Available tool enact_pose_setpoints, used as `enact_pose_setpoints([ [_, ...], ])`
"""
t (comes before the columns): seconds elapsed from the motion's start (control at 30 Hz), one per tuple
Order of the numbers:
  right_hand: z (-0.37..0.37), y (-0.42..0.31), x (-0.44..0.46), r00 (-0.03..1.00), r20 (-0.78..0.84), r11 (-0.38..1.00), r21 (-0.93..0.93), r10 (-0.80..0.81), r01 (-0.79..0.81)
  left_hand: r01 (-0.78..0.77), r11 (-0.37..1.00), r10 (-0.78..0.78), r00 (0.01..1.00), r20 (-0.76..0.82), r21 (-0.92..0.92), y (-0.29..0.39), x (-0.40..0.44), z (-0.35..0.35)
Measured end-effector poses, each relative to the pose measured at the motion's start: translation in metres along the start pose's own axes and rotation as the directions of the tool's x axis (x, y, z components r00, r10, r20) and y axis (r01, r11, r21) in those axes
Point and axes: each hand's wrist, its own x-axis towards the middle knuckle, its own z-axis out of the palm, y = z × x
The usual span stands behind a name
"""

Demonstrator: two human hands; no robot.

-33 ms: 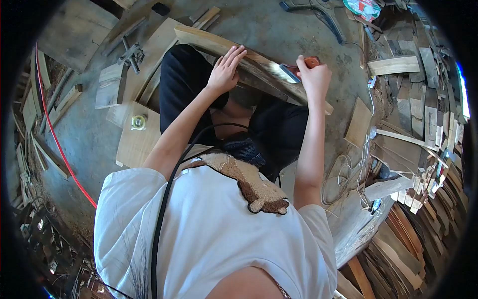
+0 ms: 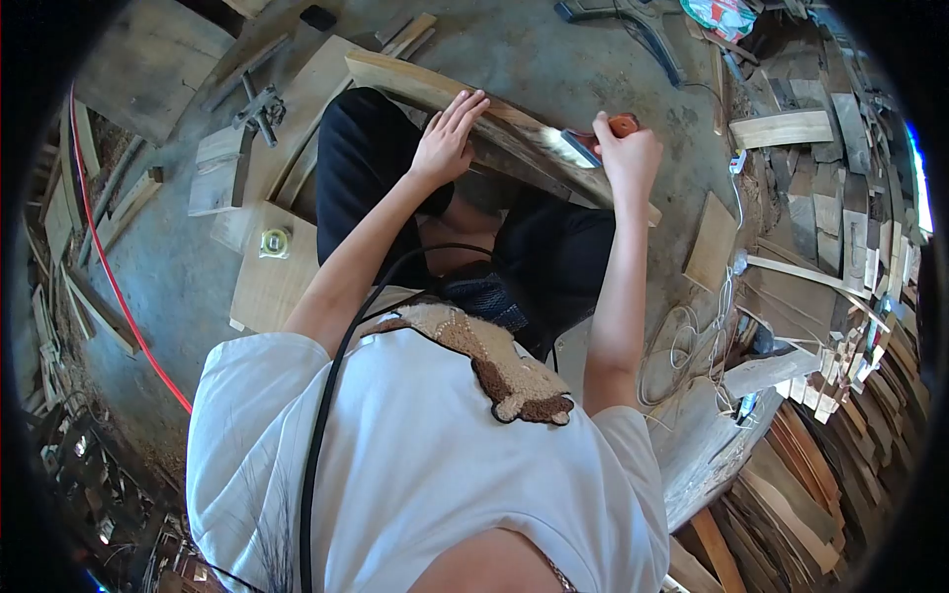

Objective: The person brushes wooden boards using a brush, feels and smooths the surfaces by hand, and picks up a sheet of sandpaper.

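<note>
A long wooden board [image 2: 395, 75] lies across in front of my legs, slanting down to the right. My left hand [image 2: 450, 135] rests on its upper edge with fingers stretched out, holding nothing. Farther right, my right hand [image 2: 629, 156] is wrapped round the reddish-brown handle of a flat paintbrush [image 2: 583, 148]. The brush has a metal band, and its pale bristles point left and touch the board's face. Part of the handle is hidden by my fingers.
A tape measure [image 2: 275, 243] sits on a wooden panel [image 2: 267, 287] at left. Beyond it are a metal clamp [image 2: 260, 111] and a wood block [image 2: 219, 170]. A red hose [image 2: 124, 306] runs along the floor. White cable [image 2: 682, 341] and stacked offcuts [image 2: 825, 217] lie at right.
My right hand and the paintbrush have shifted slightly right and down along the board. My left hand stays where it was.
</note>
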Motion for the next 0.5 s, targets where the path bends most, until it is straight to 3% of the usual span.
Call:
enact_pose_setpoints([
  [0.03, 0.001, 0.006, 0.002, 0.999, -0.042, 0.996, -0.083, -0.015, 0.011, -0.002, 1.000, 0.002, 1.000, -0.005, -0.005, 0.000, 0.000, 0.000],
  [0.13, -0.006, 0.005, 0.005, 0.995, -0.092, 0.999, -0.036, -0.032, 0.029, -0.002, 1.000, 0.002, 1.000, -0.018, -0.012, 0.002, 0.001, 0.003],
  [0.27, 0.003, -0.028, -0.002, 1.000, 0.013, 0.942, 0.337, -0.015, 0.010, -0.004, 1.000, 0.004, 1.000, 0.000, 0.005, 0.003, 0.000, 0.001],
  [0.37, 0.021, -0.042, -0.002, 0.998, 0.062, 0.948, 0.318, -0.028, 0.007, -0.009, 1.000, 0.008, 1.000, 0.019, 0.000, 0.004, 0.000, -0.003],
  [0.5, 0.027, -0.034, -0.001, 0.999, 0.007, 0.970, 0.239, -0.049, 0.046, -0.013, 1.000, 0.013, 1.000, 0.012, 0.017, 0.004, 0.000, -0.006],
])
